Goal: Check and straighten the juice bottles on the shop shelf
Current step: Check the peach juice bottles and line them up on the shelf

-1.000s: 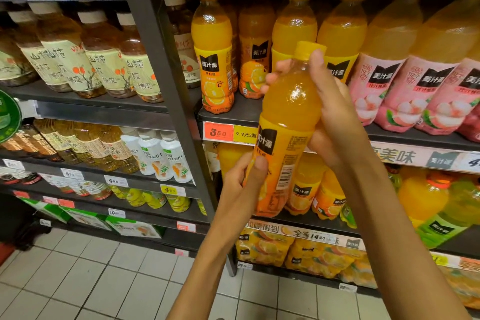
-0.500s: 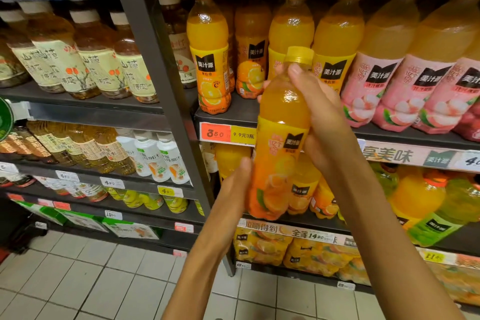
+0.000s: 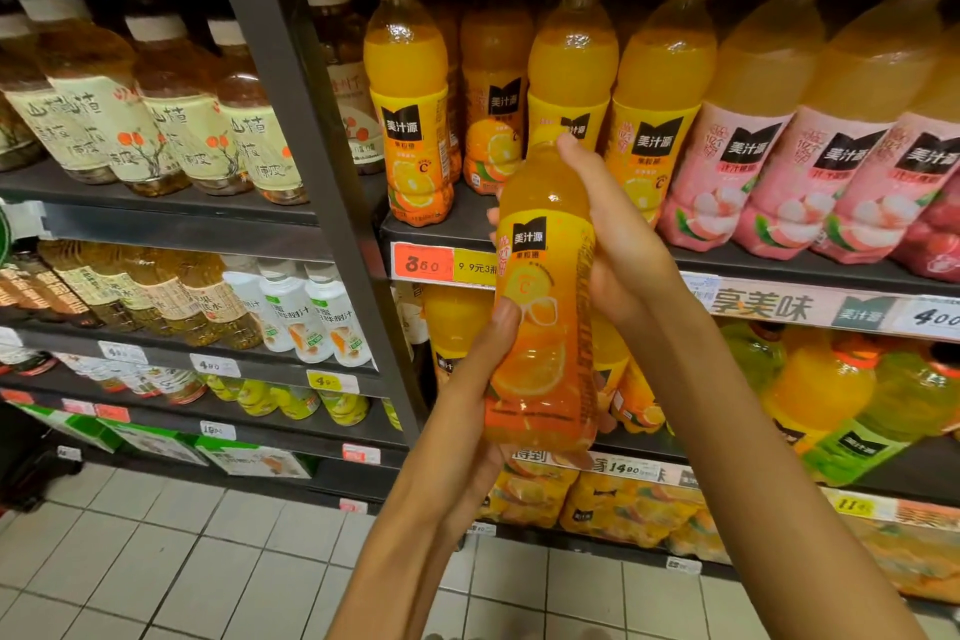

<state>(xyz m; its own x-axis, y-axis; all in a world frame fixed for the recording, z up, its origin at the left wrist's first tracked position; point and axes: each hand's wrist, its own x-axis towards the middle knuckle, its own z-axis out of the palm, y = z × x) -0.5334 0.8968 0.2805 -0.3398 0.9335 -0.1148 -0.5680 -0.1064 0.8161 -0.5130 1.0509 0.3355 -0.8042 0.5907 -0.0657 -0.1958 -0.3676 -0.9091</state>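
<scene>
Both forearms raised, left hand (image 3: 485,382) and right hand (image 3: 618,244) curled.

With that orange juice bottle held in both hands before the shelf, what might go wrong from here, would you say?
1. Going back in, the held bottle may knock the crowded front-row orange bottles.
2. The left hand grips low and the right hand near the neck; letting go early could drop it onto the tiled floor.

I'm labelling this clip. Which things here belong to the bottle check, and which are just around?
Job: orange juice bottle, held in left hand and right hand; orange bottles on shelf.
Around: tea bottles, pink bottles, price tag.
</scene>
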